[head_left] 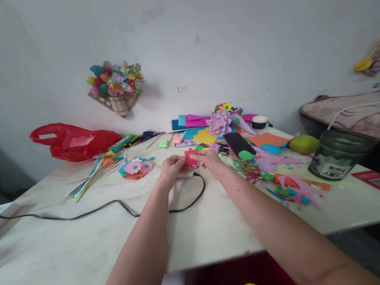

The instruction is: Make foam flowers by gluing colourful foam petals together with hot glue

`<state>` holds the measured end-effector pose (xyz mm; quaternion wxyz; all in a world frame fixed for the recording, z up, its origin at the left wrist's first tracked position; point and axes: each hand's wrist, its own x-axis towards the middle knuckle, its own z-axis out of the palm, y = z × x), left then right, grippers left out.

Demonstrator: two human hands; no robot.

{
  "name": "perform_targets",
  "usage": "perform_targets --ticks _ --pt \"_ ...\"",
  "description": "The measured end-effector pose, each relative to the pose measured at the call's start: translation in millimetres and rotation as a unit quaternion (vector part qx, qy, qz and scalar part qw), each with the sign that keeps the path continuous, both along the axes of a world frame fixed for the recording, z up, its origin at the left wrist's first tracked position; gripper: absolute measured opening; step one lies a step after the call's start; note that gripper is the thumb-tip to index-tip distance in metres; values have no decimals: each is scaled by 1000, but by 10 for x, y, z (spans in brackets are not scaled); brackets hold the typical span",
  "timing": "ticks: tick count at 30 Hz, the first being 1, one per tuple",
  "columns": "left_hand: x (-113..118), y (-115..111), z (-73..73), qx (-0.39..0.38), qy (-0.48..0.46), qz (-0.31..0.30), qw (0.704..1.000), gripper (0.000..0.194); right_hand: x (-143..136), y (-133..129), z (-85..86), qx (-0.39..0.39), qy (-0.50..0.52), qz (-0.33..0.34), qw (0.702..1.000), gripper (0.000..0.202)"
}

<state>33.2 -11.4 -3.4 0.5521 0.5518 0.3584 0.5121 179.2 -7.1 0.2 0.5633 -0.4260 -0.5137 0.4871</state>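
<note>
Between my two hands, just above the middle of the table, is a red foam flower with a scalloped edge. My left hand pinches its left side, and my right hand grips its right side. Part of a white object shows beneath the flower, with a black cable plugged in beside it. Left of my hands lies a group of finished foam flowers in pink, blue and orange. Small cut scraps are heaped to the right of my right hand.
A red plastic bag and thin strips lie on the left. Coloured sheets, a lilac flower and a phone are behind. A green glass jar stands right, beside a yellow-green fruit. A flower basket hangs on the wall.
</note>
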Motion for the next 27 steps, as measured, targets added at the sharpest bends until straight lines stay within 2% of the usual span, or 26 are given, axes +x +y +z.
perform_targets --ticks 7,13,17,21,27 --pt "2 19 -15 13 12 26 1000 31 -1 -36 35 -22 32 17 999 33" --pt "-19 2 -22 23 4 -6 1000 32 -27 -11 13 -25 22 -19 999 25" --pt "-40 -24 11 19 10 -12 1000 28 -25 -10 -3 -1 15 -11 1000 25" --pt "-46 -30 25 10 9 8 1000 25 -3 5 -23 17 10 8 1000 34" --pt "-49 -17 40 23 -32 8 999 25 26 82 -36 -26 88 15 996 45"
